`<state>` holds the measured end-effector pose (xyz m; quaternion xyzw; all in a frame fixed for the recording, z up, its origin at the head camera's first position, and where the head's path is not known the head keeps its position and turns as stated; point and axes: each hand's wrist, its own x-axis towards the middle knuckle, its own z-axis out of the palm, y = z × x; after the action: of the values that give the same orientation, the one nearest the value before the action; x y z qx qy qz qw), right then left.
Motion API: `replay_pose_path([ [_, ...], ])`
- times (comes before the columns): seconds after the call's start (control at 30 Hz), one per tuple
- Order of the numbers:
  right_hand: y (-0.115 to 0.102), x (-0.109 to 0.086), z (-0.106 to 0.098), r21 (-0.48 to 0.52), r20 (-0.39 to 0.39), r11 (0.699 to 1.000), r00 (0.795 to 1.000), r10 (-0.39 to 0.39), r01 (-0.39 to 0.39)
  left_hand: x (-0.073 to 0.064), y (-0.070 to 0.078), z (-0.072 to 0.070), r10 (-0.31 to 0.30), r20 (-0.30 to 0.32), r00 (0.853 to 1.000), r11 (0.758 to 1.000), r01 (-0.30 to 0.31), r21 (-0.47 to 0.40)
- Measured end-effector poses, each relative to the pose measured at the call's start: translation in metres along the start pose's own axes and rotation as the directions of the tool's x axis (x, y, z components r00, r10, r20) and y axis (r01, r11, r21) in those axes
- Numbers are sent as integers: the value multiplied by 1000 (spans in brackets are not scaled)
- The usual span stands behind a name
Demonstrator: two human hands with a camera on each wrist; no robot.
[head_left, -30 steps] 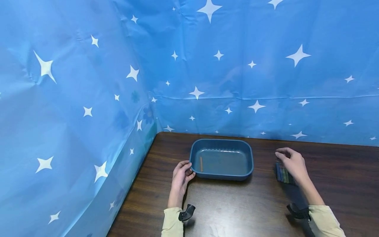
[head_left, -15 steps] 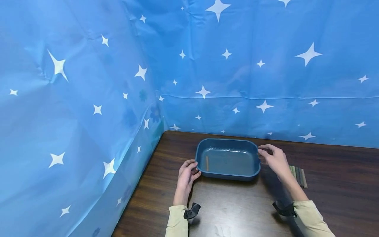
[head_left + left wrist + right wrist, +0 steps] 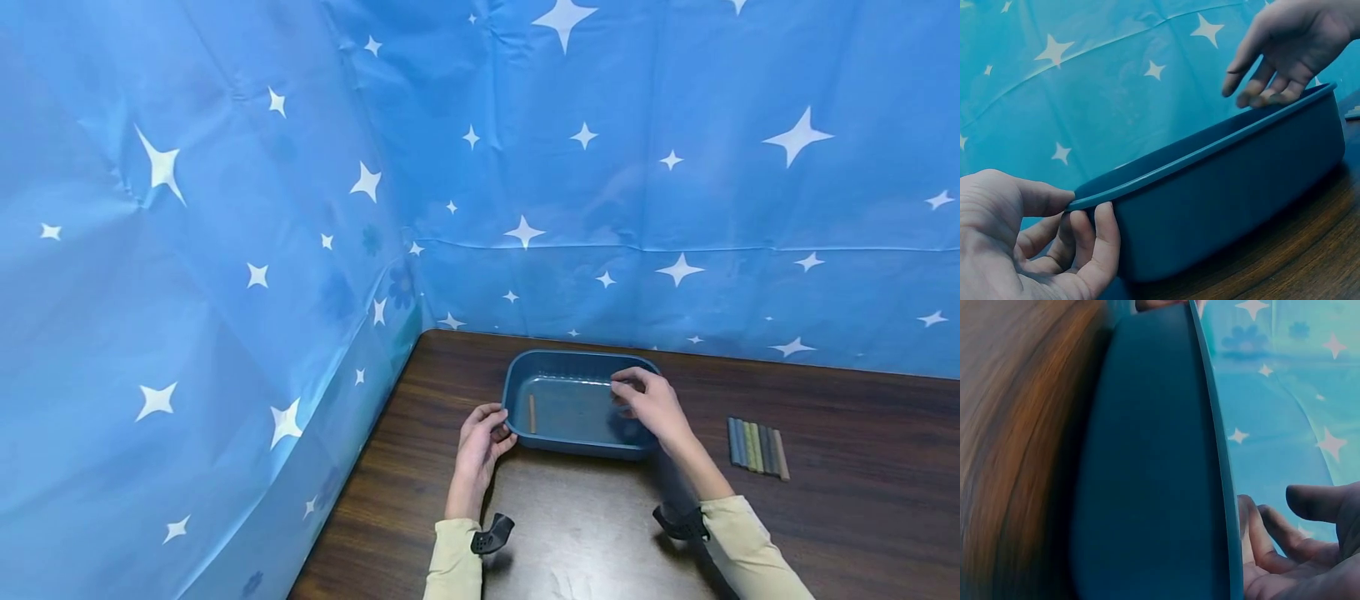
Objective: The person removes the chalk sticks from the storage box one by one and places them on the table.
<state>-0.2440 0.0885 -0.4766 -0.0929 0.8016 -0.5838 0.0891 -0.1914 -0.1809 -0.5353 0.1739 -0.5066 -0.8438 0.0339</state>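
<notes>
A blue rectangular basin [image 3: 581, 448] with rounded corners stands on the table, a thin orange-brown stick [image 3: 532, 414] lying inside near its left end. My left hand [image 3: 482, 442] grips the basin's near left corner; the left wrist view shows the thumb on the rim [image 3: 1166, 169] and fingers curled against the outer wall. Over the right part of the basin hovers my right hand [image 3: 654, 406]. Its thumb and fingers stand apart and loosely bent in the right wrist view, with nothing seen between them. Its fingertips [image 3: 1244, 99] look dark.
Right of the basin, several thin sticks [image 3: 757, 448] in blue, green, grey and brown lie side by side on the dark wooden table [image 3: 862, 500]. A blue star-patterned sheet [image 3: 712, 208] hangs behind the table and along its left side.
My right hand has moved left from above the row of sticks to over the basin, uncovering the row. The left hand keeps its grip on the corner. The head view has shifted slightly.
</notes>
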Motion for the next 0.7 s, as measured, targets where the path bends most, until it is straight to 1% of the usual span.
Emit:
replay_pose_path([
  [0.2, -2, 6, 23, 0, 60, 1000, 998, 7, -7, 2, -1, -1, -13, -8, 1000, 1000, 12, -10],
  [0.33, -2, 12, 42, 1, 94, 999, 995, 38, -38, 3, -2, 0, -10, -11, 1000, 1000, 10, -10],
  [0.47, -3, 19, 61, -44, 117, 997, 991, 62, -57, 2, -1, 0, -6, -12, 1000, 1000, 5, -13],
  [0.57, -3, 24, 73, -92, 132, 994, 989, 69, -57, 1, -1, 0, -3, -7, 1000, 1000, 3, -10],
  [0.7, -4, 30, 87, -132, 130, 989, 989, 77, -60, 1, 0, 1, -3, -9, 1000, 1000, 3, -8],
])
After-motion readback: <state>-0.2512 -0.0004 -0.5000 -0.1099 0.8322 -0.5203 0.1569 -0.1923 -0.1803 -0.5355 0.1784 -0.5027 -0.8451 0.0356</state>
